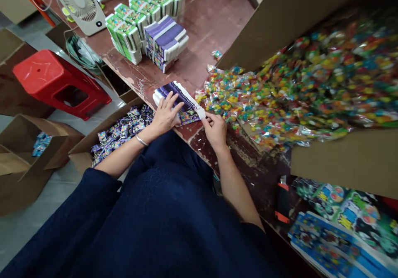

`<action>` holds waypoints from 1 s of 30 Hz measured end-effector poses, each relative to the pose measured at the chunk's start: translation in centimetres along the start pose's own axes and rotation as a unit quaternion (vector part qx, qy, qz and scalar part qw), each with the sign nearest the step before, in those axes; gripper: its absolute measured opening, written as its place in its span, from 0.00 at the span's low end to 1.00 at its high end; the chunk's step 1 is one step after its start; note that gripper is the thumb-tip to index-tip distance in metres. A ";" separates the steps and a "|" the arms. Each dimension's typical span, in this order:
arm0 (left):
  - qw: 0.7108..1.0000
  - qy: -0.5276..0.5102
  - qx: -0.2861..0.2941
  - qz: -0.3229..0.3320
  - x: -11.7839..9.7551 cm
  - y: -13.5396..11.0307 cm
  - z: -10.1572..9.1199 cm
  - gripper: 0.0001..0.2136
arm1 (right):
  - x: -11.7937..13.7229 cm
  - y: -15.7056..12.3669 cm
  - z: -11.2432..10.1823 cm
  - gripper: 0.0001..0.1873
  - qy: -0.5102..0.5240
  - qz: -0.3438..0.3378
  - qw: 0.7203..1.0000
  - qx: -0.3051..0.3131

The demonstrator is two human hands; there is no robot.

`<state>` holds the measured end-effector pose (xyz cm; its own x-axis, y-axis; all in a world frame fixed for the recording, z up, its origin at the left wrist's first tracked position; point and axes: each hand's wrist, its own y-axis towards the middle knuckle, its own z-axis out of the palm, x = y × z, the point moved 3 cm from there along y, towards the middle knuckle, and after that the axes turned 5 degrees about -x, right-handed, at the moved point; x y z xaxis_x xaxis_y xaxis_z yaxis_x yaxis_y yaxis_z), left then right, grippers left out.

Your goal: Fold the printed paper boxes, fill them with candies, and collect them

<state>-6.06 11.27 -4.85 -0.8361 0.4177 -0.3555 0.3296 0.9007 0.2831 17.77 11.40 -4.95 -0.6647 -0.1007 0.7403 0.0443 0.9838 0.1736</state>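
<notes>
A flattened purple carton (187, 103) with white end flaps lies slanted at the table's near edge. My left hand (164, 115) rests on its left part, fingers stretched out and spread over the printed face. At the carton's right end, my right hand (215, 131) is closed in a pinch on the white flap. Just beyond the carton stands a banded stack of purple cartons (164, 37). Small clear bags of colourful candy (230, 91) lie in a heap right beside my right hand.
Banded green carton bundles (126, 33) and a white fan (79, 4) stand at the back left. Below the table edge, a cardboard box holds small purple packs (120, 135). A red stool (59, 83) is on the left. A black-and-orange cutter (282, 201) lies near printed sheets (336, 245).
</notes>
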 end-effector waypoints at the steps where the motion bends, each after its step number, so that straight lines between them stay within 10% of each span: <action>1: 1.000 -0.002 -0.008 -0.001 0.1 -0.2 0.0 0.37 | 0.0 -0.2 -0.3 0.16 0.029 0.005 0.999 -0.027; 10: 0.953 -0.304 0.021 -0.006 -5.3 0.2 -4.5 0.11 | 2.0 -1.9 -4.4 0.17 0.341 0.087 0.936 0.019; 16: 0.722 -0.618 0.296 -0.096 -8.1 0.3 -3.9 0.15 | 4.3 -3.4 -7.0 0.16 0.327 0.068 0.942 0.034; 21: 0.608 -0.716 0.294 -0.176 -9.1 -0.5 -2.8 0.20 | 4.8 -4.8 -8.3 0.18 0.222 0.033 0.974 -0.025; 25: 0.602 -0.726 0.271 -0.191 -9.3 -0.8 -2.8 0.22 | 4.9 -6.0 -8.1 0.25 0.158 0.002 0.987 0.044; 30: 0.678 -0.674 0.262 -0.130 -9.5 -0.8 -2.9 0.25 | 5.2 -6.3 -7.3 0.21 0.199 0.025 0.971 0.129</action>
<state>0.34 6.23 0.90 0.1488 -0.3523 -0.9240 0.6545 0.7355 -0.1751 19.51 3.60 2.59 -0.3241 -0.0511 0.9446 -0.1529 0.9882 0.0010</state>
